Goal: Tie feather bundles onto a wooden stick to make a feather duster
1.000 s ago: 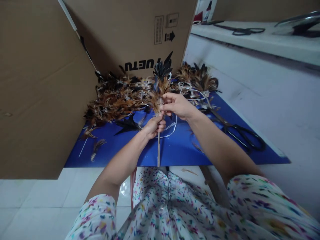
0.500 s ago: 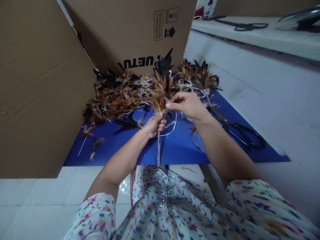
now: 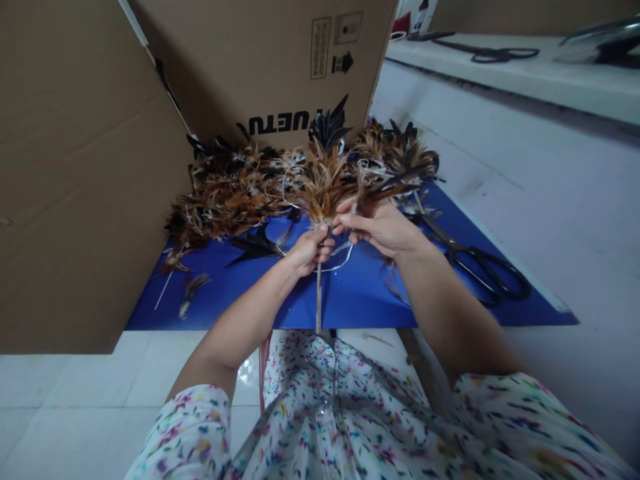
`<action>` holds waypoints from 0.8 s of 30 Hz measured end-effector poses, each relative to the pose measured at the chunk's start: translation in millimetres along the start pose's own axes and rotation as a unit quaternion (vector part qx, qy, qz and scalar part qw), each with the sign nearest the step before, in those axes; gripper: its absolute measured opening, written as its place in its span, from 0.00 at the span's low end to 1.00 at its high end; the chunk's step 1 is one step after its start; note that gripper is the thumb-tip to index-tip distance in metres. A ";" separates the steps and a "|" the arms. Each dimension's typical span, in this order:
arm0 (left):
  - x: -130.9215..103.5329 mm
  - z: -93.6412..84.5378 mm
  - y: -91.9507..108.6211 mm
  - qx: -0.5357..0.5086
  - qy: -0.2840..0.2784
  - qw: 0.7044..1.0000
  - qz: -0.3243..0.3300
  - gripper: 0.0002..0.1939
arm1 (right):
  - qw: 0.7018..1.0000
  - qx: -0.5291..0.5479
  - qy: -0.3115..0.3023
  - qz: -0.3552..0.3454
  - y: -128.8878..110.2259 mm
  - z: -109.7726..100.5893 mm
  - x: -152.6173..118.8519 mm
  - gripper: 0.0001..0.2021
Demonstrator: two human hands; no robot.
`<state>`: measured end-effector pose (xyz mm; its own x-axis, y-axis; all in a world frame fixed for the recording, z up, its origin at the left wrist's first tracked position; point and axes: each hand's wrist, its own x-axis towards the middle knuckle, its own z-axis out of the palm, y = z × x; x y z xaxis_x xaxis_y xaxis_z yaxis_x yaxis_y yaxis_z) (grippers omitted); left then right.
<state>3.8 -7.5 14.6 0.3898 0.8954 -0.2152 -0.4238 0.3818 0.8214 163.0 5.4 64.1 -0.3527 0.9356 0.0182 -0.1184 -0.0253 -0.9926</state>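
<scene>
Clamping its fingers on a stick (image 3: 319,300), the left hand (image 3: 308,252) sits left of the right hand (image 3: 384,228), whose fingers' hold on a tuft (image 3: 386,190) is unclear.

From where I'm standing, the only bold print is on the upright cardboard (image 3: 240,60) behind the table (image 3: 260,310): heavy black lettering (image 3: 279,122), standing on its head. Turned the right way it seems to run U, E, T, U (I had to tilt my neck for that), with at least one more character before it, partly behind the dark feathers (image 3: 328,128). Above sit a thick black arrow (image 3: 343,63) pointing right, a small framed sign (image 3: 349,28) and a tall framed block (image 3: 320,48) of print too tiny to make out. The bottle (image 3: 421,17) on the shelf (image 3: 500,73) has a label I can't read.
</scene>
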 end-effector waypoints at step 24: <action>-0.9 5.0 0.2 0.001 0.039 0.999 -0.015 0.17 | 0.998 -0.043 0.045 -0.025 -6.3 -8.0 -1.2 0.07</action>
<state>7.5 -9.4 17.6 0.3366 0.8988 -0.2808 -0.4107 0.4085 0.8152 171.6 7.3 69.4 -0.2630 0.9629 0.0613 -0.0522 0.0492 -0.9974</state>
